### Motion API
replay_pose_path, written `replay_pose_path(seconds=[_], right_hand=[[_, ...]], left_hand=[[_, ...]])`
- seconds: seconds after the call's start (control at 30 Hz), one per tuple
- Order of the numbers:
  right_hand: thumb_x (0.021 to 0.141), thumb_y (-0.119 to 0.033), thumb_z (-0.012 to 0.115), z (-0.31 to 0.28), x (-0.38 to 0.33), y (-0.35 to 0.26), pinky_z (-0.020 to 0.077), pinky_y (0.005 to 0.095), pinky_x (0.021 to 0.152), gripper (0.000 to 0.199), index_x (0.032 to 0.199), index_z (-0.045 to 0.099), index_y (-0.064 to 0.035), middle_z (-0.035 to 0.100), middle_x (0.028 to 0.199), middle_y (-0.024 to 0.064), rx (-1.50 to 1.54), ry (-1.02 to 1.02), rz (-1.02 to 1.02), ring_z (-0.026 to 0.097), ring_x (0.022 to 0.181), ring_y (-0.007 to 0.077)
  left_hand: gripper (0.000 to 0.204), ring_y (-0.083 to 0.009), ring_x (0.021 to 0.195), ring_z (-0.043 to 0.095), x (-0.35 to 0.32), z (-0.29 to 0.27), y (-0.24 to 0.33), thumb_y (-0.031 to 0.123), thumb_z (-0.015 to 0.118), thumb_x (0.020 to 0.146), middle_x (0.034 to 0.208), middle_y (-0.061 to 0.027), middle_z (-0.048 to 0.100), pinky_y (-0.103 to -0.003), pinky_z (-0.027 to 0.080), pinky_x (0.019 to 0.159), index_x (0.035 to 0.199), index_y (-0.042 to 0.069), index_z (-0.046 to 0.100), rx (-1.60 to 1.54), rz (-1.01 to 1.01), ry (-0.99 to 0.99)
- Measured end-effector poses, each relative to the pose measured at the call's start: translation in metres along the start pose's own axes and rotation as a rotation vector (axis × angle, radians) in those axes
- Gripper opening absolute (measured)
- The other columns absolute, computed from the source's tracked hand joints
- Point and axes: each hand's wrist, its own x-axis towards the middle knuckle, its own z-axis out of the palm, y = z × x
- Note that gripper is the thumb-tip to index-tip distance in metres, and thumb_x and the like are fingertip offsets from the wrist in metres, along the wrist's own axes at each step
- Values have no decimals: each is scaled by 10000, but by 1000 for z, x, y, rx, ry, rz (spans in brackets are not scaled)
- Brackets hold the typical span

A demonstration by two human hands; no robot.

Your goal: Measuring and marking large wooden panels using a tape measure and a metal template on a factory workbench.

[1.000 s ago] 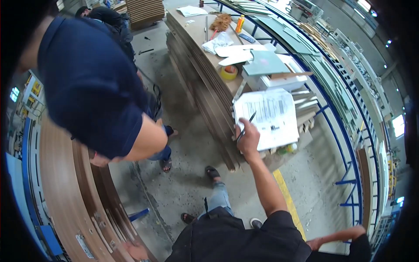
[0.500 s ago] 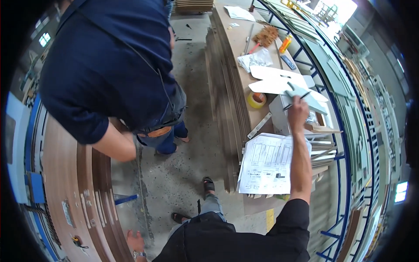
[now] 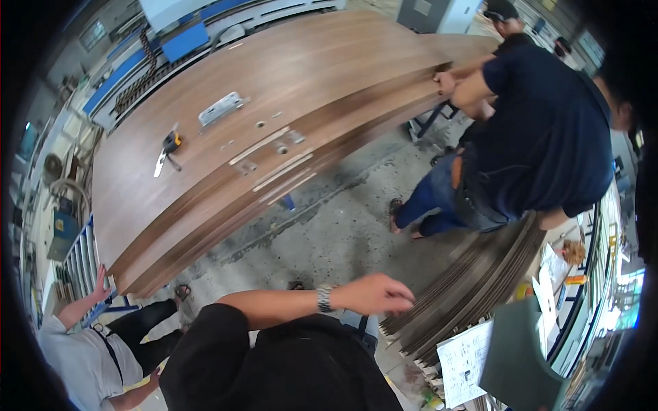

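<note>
The left hand (image 3: 375,294) — its grip released, loosely curled — hung near the stacked brown boards (image 3: 473,275). At lower right, a grey-green panel (image 3: 517,356) partly overlapped the printed drawing sheet (image 3: 462,363); the unseen right hand's grip couldn't be told.

Head fisheye faces down; left hand (image 3: 373,294) near, panels (image 3: 308,65) beyond.

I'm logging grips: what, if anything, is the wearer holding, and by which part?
The left hand shows nothing held. The right hand is out of view, so its hold cannot be told.
</note>
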Motion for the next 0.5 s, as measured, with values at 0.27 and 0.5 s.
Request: replay_pose_path(seconds=[0.27, 0.5], right_hand=[[917, -78, 663, 96, 15, -315, 614, 413, 735, 294, 1160, 654, 87, 724, 1102, 264, 1264, -577, -251, 743, 945, 411], [874, -100, 710, 193, 66, -477, 555, 517, 984, 261, 1094, 655, 31, 692, 1226, 237, 1871, -316, -721, 661, 1194, 417]], left_hand=[[633, -206, 1044, 705, -97, -79, 59, 514, 602, 1008, 1157, -131, 714, -344, 595, 858, 1284, -56, 617, -936, -194, 345], [414, -153, 922, 693, -190, -227, 43, 130, 754, 832, 1049, -87, 743, -303, 562, 811, 1191, -62, 682, -663, -134, 753]])
